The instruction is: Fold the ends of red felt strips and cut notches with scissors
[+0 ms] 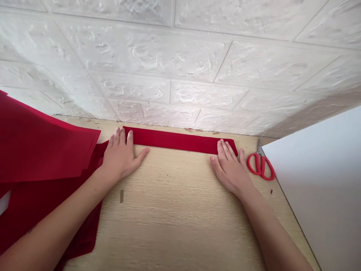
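A long, narrow red strip (pixel 175 140) lies flat near the back of the wooden table, close to the wall. My left hand (pixel 121 152) rests palm down with its fingertips on the strip's left end, thumb spread out to the right. On the strip's right end lie the fingertips of my right hand (pixel 229 163), which is also flat with its fingers apart. Red-handled scissors (pixel 261 165) lie just right of my right hand, their blades pointing toward the wall.
Large red sheets and cloth (pixel 42 150) cover the left side of the table (pixel 175 210), partly under my left forearm. A white brick-patterned wall (pixel 180 56) rises behind. A white panel (pixel 324 169) stands at the right. A small brown piece (pixel 122 196) lies on the wood.
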Demonstrator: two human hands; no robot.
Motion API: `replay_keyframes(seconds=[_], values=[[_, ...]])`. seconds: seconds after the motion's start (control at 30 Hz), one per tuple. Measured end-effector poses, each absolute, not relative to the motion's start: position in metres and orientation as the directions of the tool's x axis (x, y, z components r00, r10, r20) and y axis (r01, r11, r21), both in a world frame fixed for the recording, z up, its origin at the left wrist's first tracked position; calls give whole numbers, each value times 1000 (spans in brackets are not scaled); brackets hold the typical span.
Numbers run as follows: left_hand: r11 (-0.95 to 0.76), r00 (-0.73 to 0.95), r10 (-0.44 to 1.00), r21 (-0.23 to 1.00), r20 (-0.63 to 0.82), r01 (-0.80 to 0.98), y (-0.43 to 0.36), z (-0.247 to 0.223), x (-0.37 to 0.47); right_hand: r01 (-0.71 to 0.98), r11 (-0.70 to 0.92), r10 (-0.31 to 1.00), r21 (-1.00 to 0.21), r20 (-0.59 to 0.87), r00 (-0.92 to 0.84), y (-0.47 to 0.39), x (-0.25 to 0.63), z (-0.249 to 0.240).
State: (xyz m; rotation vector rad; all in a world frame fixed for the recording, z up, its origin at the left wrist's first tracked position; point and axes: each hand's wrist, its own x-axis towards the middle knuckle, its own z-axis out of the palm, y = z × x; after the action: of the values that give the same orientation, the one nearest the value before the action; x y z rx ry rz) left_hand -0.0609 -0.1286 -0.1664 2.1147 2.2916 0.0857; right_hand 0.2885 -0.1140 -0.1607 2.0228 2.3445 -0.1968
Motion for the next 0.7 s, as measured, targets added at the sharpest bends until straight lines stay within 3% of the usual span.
replay_keyframes(seconds=[0.17,0.37,0.5,0.6,0.7], values=[[-35,35,999,-6,-3,999,-122,-165,-65,987,144,981,-66,-124,-152,-113,289,-162],[-7,12,994,51,-105,999,-120,-165,-68,985,168,981,-36,-92,-170,-114,294,-167],[-9,19,993,92,-115,996,-121,-165,-68,989,150,988,7,34,-150,-121,271,-150],[-10,23,993,110,-118,994,-121,-166,-69,925,371,929,-81,42,-369,-127,217,-126],[-1,14,993,110,-120,994,-120,-168,-69,773,598,788,-212,-17,-615,-124,149,-116]])
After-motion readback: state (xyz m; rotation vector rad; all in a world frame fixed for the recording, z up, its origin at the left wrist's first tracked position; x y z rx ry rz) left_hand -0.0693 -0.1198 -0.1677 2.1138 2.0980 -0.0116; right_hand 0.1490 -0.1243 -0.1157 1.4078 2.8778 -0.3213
